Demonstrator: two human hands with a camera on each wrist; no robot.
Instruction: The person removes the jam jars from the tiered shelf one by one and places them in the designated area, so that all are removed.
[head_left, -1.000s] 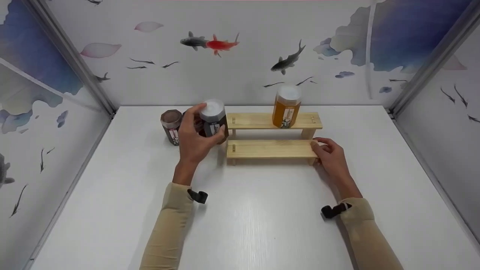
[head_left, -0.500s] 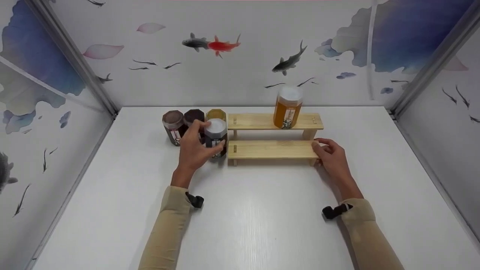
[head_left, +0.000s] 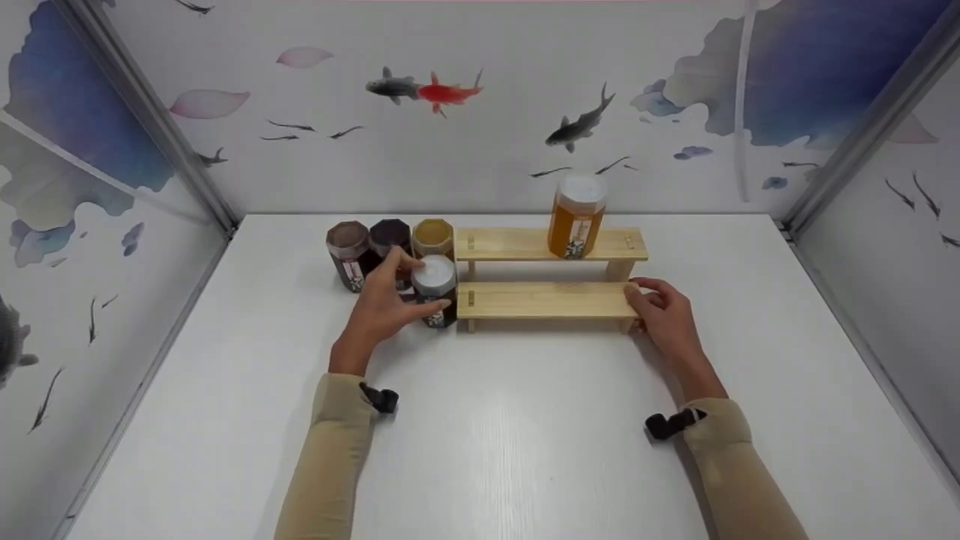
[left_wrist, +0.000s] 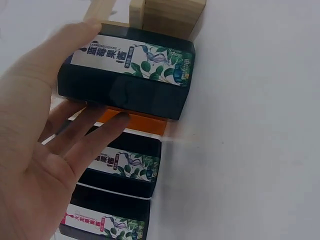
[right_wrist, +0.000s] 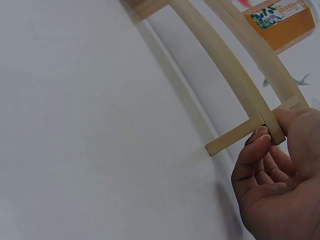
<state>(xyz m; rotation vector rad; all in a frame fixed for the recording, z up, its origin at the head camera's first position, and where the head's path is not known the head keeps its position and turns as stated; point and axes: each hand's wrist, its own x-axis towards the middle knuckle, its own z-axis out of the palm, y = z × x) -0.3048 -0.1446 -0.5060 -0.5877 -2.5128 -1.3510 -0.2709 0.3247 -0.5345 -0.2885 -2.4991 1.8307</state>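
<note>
A dark jam jar with a white lid (head_left: 435, 276) stands upright beside the lower step's left end. My left hand (head_left: 384, 301) spreads round it, thumb at the front and fingers behind. In the left wrist view, the thumb lies at the upper edge of the jar (left_wrist: 125, 75), and the loosely spread fingers (left_wrist: 97, 135) reach its other side, palm away from it. My right hand (head_left: 667, 315) pinches the right end of the lower step of a two-step wooden rack (head_left: 547, 300). The right wrist view shows thumb and fingers on that board's end (right_wrist: 272, 131).
Behind the left hand stand two dark jars (head_left: 349, 240) and a yellow-topped jar (head_left: 433, 234). An amber jar with a white lid (head_left: 577, 217) stands on the upper step. The white table (head_left: 517, 435) meets patterned panels at the back and sides.
My left hand brings the dark jam jar down and towards me onto the table, then its grip loosens and the wrist shifts left. My right hand keeps its place on the rack.
</note>
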